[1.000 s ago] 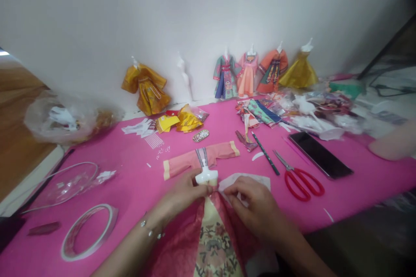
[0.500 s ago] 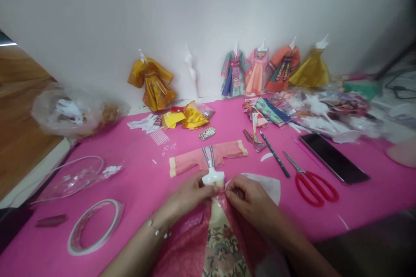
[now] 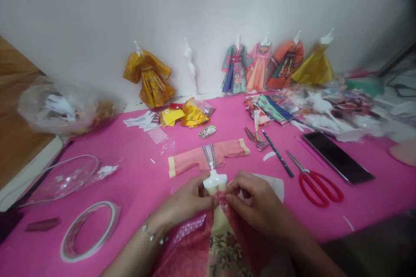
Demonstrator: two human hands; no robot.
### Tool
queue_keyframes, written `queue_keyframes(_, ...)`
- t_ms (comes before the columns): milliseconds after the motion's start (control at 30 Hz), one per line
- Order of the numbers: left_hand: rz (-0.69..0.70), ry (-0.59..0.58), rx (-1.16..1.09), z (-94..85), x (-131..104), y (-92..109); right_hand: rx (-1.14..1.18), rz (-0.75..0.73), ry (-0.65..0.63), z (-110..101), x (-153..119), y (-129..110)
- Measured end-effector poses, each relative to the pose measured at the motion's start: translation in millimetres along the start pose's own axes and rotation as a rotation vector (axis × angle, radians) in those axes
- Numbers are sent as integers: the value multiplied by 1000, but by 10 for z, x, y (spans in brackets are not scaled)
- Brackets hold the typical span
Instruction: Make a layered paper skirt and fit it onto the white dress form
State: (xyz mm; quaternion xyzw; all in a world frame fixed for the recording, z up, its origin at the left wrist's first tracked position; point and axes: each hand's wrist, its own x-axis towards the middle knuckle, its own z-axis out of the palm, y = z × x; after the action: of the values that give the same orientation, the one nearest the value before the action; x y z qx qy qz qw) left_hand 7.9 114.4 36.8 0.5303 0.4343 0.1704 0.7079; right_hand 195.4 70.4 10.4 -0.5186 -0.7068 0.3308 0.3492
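A white doll mannequin (image 3: 215,180) without arms lies at the front middle, dressed in a long doll skirt (image 3: 224,242) of red cloth with a cream floral panel. From the left, my left hand (image 3: 191,197) grips the mannequin's dressed torso, its thumb pressed on the cloth at the waist. My right hand (image 3: 250,199) pinches the skirt's red waist edge on the other side, thumb against forefinger. Just beyond the mannequin's neck a small pink doll jacket (image 3: 209,156) is spread flat, with cream cuffs and a patterned collar.
Red-handled scissors (image 3: 320,186), a phone (image 3: 338,156) and a dark pencil (image 3: 277,153) lie to the right. A tape roll (image 3: 89,231) rests at the left. Dressed doll mannequins (image 3: 235,67) lean against the wall, behind fabric pieces and plastic bags (image 3: 341,117).
The view has shifted slightly. My hands stay at the skirt's waist; the two red edges now sit closer together below the mannequin's chest, with my right fingers a little more spread.
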Motion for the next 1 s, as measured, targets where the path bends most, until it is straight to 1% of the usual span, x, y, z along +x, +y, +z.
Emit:
queue_keyframes(200, 38, -35, -22, 20, -17, 0, -218, -60, -57, -9, 53, -42)
queue_keyframes(300, 53, -58, -33, 14, -18, -5, -253, -60, -73, -1, 77, -51)
queue_keyframes(400, 75, -79, -78, 2, -15, -15, -236, -54, -69, 7, 85, -52)
queue_keyframes(500, 66, -67, -87, 3, -13, -19, -220, -47, -57, 11, 80, -51)
queue_keyframes(633, 69, -92, -158, 28, -7, -23, -214, -35, -37, 20, 72, -51)
queue_keyframes(700, 58, -86, -170, 38, -3, -33, -209, -29, -27, 26, 71, -55)
queue_keyframes(833, 30, -24, -102, 49, -14, -40, -140, -21, -16, 10, 65, -72)
queue_keyframes(900, 14, 13, -36, 48, -31, -25, -41, 29, -4, -28, 56, -73)
queue_keyframes(1000, 18, 26, 41, 30, -63, 9, 87, 110, 23, -116, 39, -32)
